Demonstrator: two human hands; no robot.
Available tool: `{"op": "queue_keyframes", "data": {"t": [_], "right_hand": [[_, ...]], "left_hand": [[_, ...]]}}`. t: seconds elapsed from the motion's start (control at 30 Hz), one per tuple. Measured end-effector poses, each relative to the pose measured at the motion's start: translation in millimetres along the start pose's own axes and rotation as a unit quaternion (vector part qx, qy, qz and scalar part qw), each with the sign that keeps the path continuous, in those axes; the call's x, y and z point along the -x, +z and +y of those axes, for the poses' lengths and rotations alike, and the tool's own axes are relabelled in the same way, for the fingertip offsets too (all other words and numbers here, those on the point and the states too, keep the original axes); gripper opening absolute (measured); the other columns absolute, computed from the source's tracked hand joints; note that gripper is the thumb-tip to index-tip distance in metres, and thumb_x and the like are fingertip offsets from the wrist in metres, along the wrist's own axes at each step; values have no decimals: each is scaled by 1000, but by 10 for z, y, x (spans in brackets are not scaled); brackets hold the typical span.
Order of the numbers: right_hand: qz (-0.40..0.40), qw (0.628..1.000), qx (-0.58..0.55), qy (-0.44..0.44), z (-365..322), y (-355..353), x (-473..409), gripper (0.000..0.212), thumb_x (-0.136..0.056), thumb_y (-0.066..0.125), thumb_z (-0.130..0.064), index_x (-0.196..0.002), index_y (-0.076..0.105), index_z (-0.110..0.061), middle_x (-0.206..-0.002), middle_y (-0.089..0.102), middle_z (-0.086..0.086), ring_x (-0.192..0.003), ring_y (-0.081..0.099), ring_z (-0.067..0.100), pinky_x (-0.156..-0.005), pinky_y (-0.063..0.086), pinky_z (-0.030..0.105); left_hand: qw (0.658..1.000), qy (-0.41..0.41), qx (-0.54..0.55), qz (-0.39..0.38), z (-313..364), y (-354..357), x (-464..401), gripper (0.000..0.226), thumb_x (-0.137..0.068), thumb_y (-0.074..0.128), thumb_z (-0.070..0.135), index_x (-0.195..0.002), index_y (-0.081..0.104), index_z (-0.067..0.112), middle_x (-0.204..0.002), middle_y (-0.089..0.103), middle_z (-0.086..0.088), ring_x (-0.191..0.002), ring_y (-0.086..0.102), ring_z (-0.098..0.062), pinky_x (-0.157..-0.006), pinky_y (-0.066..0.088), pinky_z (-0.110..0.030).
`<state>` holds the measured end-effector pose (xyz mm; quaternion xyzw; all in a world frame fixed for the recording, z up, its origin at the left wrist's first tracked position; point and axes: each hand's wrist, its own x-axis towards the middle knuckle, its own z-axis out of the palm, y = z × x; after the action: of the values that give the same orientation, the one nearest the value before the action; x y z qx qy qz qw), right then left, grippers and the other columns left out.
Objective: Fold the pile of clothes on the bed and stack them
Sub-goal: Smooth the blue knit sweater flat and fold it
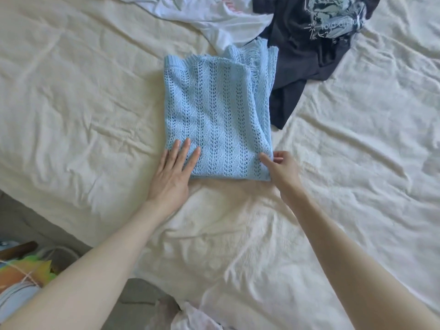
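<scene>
Left hand (pixel 172 173) lies flat with straight fingers on the near left corner of the folded blue knit top (pixel 217 117), mid-bed (pixel 71 91). Right hand (pixel 282 169) pinches its near right corner; a dark T-shirt (pixel 309 55) and white T-shirt (pixel 214 17) lie crumpled beyond

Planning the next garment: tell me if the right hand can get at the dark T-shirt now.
Probably yes, once freed. The right hand pinches the blue sweater's corner; the dark T-shirt lies just beyond it, with nothing on top, only its edge tucked under the sweater.
</scene>
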<state>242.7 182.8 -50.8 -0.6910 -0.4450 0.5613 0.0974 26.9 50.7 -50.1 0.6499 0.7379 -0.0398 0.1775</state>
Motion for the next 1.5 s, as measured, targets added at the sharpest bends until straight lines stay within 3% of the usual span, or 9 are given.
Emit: {"op": "queue_keyframes", "data": {"t": [0.17, 0.3, 0.5, 0.7, 0.9, 1.13, 1.27, 1.3, 1.5], "right_hand": [[-72, 994, -76, 25, -99, 60, -43, 13, -84, 70, -17, -91, 61, -12, -85, 66, 0, -68, 66, 6, -56, 56, 22], [-59, 995, -70, 39, -98, 52, 28, 14, -85, 69, -17, -93, 59, -12, -90, 65, 2, -79, 65, 14, -70, 58, 32], [-54, 998, -4, 37, 308, -80, 590, 14, -84, 69, -18, -84, 56, -14, -86, 62, 5, -82, 61, 22, -73, 52, 40], [-70, 990, 23, 123, 819, -131, 1172, 18, -84, 69, -15, -89, 55, -5, -95, 59, 16, -86, 59, 27, -84, 52, 56], [-2, 996, 83, -15, 352, -36, 761, 32, -84, 68, -35, -102, 57, -11, -87, 57, 2, -78, 55, 15, -71, 46, 33], [80, 975, 174, -112, -433, 145, 49, 77, -84, 56, -60, -139, 34, -11, -137, 43, 7, -122, 46, 20, -103, 38, 39], [58, 964, 240, -99, -629, 241, -127, 5, -82, 55, -19, -81, 51, -15, -76, 53, 3, -67, 48, 16, -61, 39, 30], [76, 963, 234, -113, -634, 257, -151, 9, -80, 48, -9, -74, 47, -16, -68, 47, 1, -61, 41, 14, -56, 32, 29], [129, 968, 171, -130, -445, 160, -131, 20, -89, 52, -20, -108, 52, -12, -101, 53, -1, -91, 49, 15, -73, 42, 15]], "left_hand": [[999, 3, -30, 30, -97, -68, -115, 82, -84, 42, -11, -149, 6, 22, -158, -2, -8, -145, -3, -30, -117, -1, -39], [999, 23, 4, 35, -118, -192, -133, 75, -78, 44, -19, -145, 31, 11, -153, 23, -17, -142, 17, -38, -117, 17, -43], [998, 6, 61, 5, 36, -207, 480, 82, -71, 47, -23, -144, 34, 12, -152, 26, -15, -142, 20, -36, -114, 26, -45], [986, -33, 162, -24, 299, 8, 1246, 82, -74, 44, -27, -145, 30, 12, -155, 16, -6, -144, 7, -32, -116, 16, -38], [984, -55, 126, -111, 278, 87, 1057, 76, -86, 51, 13, -150, 10, 17, -158, -4, -8, -140, -18, -22, -118, -1, -40], [980, -66, 82, -171, 288, 125, 992, 77, -93, 39, 48, -150, -8, 25, -143, -33, 2, -131, -35, -18, -114, -14, -37], [977, -77, 88, -176, 317, 135, 990, 76, -93, 38, 48, -149, -9, 26, -143, -34, 4, -131, -37, -16, -111, -18, -35], [978, -80, 88, -172, 325, 138, 998, 76, -92, 37, 48, -149, -10, 27, -143, -34, 4, -132, -37, -16, -111, -19, -35], [985, -55, 10, -163, 349, 212, 1074, 83, -94, 38, 44, -134, -33, 25, -145, -38, -4, -130, -39, -29, -112, -18, -43]]}}
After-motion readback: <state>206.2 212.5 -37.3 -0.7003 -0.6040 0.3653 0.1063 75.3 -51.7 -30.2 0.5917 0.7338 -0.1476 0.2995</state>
